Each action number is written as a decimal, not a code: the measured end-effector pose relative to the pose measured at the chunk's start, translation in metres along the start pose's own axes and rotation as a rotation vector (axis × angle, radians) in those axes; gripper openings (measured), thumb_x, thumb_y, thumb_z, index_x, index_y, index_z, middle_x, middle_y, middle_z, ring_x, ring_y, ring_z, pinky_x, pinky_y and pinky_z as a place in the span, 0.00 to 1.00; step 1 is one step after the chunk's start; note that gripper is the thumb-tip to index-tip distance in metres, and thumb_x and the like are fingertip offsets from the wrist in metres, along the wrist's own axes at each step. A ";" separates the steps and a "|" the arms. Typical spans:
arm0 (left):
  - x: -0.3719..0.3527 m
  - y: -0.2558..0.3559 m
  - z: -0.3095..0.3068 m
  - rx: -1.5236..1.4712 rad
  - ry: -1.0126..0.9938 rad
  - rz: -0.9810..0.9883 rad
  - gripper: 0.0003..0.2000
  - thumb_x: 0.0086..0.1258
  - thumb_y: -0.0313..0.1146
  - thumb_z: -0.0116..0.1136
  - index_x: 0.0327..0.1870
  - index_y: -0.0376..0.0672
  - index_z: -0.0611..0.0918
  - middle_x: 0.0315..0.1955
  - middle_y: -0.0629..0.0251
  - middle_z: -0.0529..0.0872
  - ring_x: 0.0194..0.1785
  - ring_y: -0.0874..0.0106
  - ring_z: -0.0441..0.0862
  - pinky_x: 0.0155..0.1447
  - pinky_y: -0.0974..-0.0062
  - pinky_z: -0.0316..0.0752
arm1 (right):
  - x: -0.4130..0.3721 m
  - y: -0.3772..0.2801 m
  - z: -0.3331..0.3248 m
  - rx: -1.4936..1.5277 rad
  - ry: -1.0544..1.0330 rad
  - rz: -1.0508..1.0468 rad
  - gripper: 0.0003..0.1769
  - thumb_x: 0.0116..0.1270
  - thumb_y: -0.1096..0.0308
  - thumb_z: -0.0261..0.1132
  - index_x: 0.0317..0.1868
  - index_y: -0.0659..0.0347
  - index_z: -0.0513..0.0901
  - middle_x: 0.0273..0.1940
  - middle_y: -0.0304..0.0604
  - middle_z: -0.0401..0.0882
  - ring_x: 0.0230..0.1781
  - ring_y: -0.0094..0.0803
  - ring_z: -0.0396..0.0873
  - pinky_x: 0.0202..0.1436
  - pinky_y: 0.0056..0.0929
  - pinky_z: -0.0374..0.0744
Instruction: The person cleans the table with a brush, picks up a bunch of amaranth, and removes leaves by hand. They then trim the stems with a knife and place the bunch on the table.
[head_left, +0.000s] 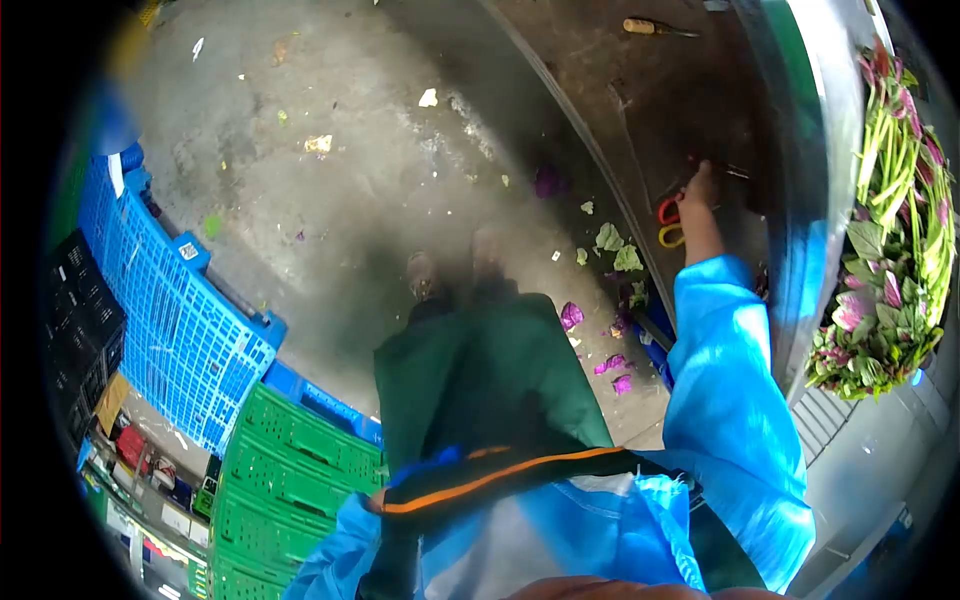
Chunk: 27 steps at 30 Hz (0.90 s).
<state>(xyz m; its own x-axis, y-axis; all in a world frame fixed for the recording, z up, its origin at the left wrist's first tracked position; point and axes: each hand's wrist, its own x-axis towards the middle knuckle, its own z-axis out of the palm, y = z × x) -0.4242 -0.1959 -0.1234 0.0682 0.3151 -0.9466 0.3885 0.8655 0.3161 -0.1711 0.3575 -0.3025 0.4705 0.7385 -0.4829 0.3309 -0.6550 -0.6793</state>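
My right hand (pixel 702 188) reaches down onto a dim, dark surface beneath the metal table edge. Its fingers look closed, and a dark, thin tool with a bit of red (pixel 738 172) shows beside them; shadow hides what exactly is gripped. Just beside the wrist lie scissors (pixel 669 222) with one red and one yellow handle loop. Farther up the same surface rests a tool with a wooden handle (pixel 642 26) and a narrow metal shaft. Of my left hand only a sliver of skin (pixel 377 499) appears at my waist, by the blue sleeve; its fingers are hidden.
Red-and-green leafy vegetables (pixel 880 270) lie on the table at right. Green crates (pixel 290 470), a blue slatted crate (pixel 180 300) and black crates (pixel 80 320) stand at left. Purple and green leaf scraps (pixel 612 364) litter the concrete floor (pixel 330 200) near my feet.
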 end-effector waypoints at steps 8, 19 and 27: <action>0.024 0.034 -0.017 0.051 -0.061 -0.299 0.16 0.59 0.44 0.63 0.46 0.48 0.85 0.42 0.53 0.86 0.46 0.59 0.85 0.50 0.61 0.80 | 0.121 0.008 -0.003 0.115 -0.032 0.035 0.20 0.64 0.47 0.62 0.45 0.53 0.75 0.35 0.38 0.75 0.27 0.32 0.67 0.33 0.37 0.72; -0.015 0.044 -0.031 0.044 0.123 -0.062 0.19 0.55 0.49 0.65 0.40 0.44 0.85 0.36 0.48 0.85 0.44 0.49 0.83 0.47 0.56 0.79 | -0.192 -0.009 -0.061 0.371 -0.050 0.077 0.12 0.65 0.61 0.61 0.26 0.52 0.71 0.13 0.34 0.63 0.07 0.24 0.61 0.07 0.25 0.58; -0.117 0.097 -0.121 0.277 0.362 0.336 0.12 0.58 0.43 0.64 0.39 0.48 0.89 0.39 0.53 0.87 0.43 0.55 0.86 0.47 0.61 0.81 | -0.366 0.045 -0.179 -0.485 -0.617 -0.303 0.19 0.60 0.67 0.63 0.51 0.62 0.76 0.34 0.45 0.80 0.35 0.33 0.79 0.43 0.34 0.78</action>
<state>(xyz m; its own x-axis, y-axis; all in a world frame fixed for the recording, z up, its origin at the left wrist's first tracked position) -0.5057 -0.1016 0.0258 -0.0706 0.7112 -0.6995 0.6294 0.5758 0.5219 -0.1824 0.0294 -0.0576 -0.1808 0.7560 -0.6291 0.7518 -0.3062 -0.5840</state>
